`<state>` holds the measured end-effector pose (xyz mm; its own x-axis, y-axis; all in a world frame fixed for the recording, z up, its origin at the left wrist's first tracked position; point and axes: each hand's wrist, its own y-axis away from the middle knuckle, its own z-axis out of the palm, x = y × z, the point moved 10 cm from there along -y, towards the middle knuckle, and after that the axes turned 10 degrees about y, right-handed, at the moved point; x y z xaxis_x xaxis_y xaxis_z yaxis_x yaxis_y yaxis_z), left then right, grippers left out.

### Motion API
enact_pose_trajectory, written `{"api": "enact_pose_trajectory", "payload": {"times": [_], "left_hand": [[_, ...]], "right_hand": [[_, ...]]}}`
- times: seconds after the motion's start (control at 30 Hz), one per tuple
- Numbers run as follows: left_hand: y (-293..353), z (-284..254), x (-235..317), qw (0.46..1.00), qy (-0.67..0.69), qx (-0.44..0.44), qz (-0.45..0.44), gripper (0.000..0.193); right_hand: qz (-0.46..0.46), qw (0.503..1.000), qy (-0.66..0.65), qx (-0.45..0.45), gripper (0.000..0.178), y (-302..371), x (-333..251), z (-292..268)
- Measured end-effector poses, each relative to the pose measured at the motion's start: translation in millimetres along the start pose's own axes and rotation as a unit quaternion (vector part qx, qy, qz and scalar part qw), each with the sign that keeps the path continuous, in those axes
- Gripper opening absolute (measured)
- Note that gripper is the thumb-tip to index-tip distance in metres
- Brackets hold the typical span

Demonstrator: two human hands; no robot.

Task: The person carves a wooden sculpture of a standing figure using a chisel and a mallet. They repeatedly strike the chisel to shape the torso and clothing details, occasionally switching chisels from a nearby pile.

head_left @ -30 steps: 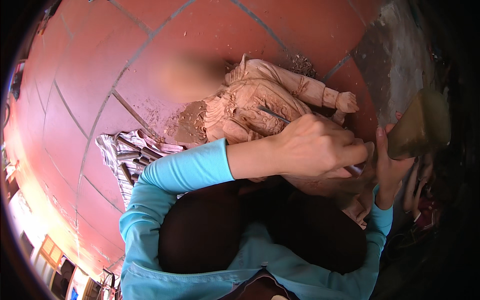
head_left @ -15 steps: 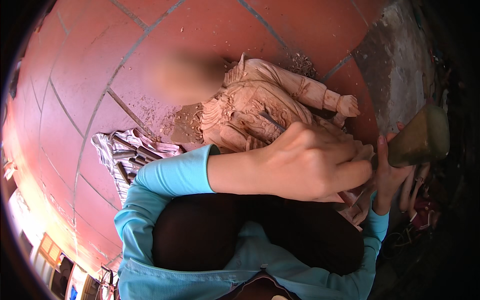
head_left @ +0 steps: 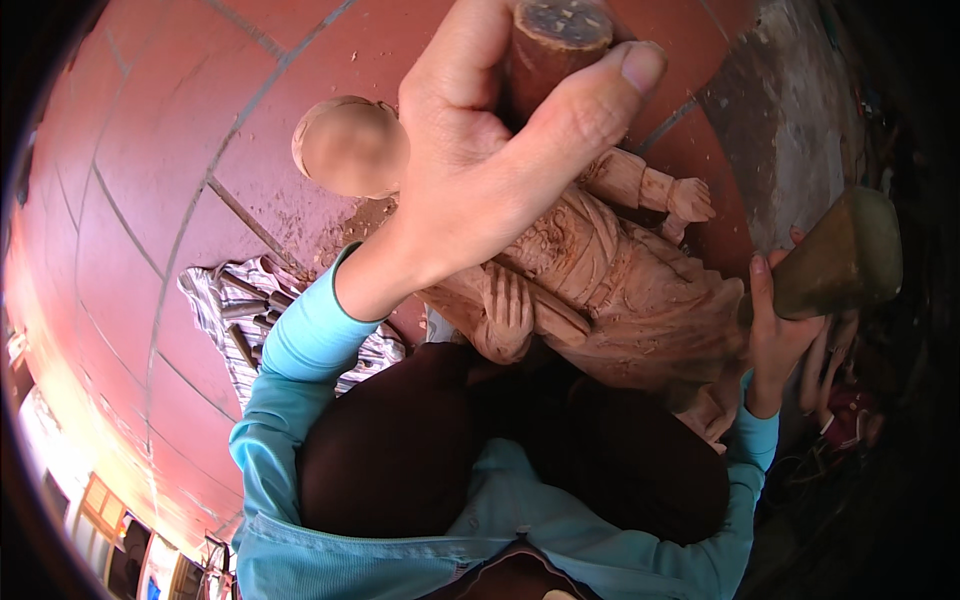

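Observation:
A carved wooden statue [head_left: 660, 310] of a robed figure lies across the floor in front of my knees, its rounded head to the left. My left hand [head_left: 470, 190] is raised above its chest, gripping a brown cylindrical tool handle [head_left: 555, 75], probably a chisel's, whose worn butt end faces up. The hand hides the tool's lower part and some of the statue's shoulder. Off to the right, my right hand [head_left: 775, 335] is wrapped round a mallet with a thick, greenish-brown block head [head_left: 845, 255], beside the statue's lower end.
On the left, a striped cloth [head_left: 205, 300] holds several dark-handled tools [head_left: 243, 308]. Wood shavings are scattered on the red tiled floor [head_left: 150, 190] near the statue. A grey concrete strip [head_left: 790, 120] runs along the right. Bare limbs [head_left: 818, 375], apparently another person's, show behind my right hand.
My left hand has risen from low over the statue up and to the left, turning so the handle's end faces up. The statue's middle is now uncovered. The mallet has barely moved.

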<state>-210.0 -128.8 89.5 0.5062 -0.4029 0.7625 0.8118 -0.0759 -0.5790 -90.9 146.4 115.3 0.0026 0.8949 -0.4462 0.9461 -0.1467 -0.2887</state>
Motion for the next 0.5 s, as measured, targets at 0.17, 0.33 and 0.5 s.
{"api": "enact_pose_trajectory", "payload": {"times": [0.17, 0.33, 0.5], "left_hand": [[8, 14, -11, 0.991, 0.13, -0.012, 0.018, 0.021], [6, 19, 10, 0.999, 0.034, -0.007, -0.014, 0.018], [11, 14, 28, 1.0, -0.014, 0.012, -0.007, 0.018]], "right_hand": [[0.014, 1.0, -0.012, -0.005, 0.019, -1, -1, 1], [0.014, 0.999, -0.03, -0.004, 0.017, -5, -6, 2], [-0.004, 1.0, 0.008, -0.001, 0.015, -6, -13, 0]]}}
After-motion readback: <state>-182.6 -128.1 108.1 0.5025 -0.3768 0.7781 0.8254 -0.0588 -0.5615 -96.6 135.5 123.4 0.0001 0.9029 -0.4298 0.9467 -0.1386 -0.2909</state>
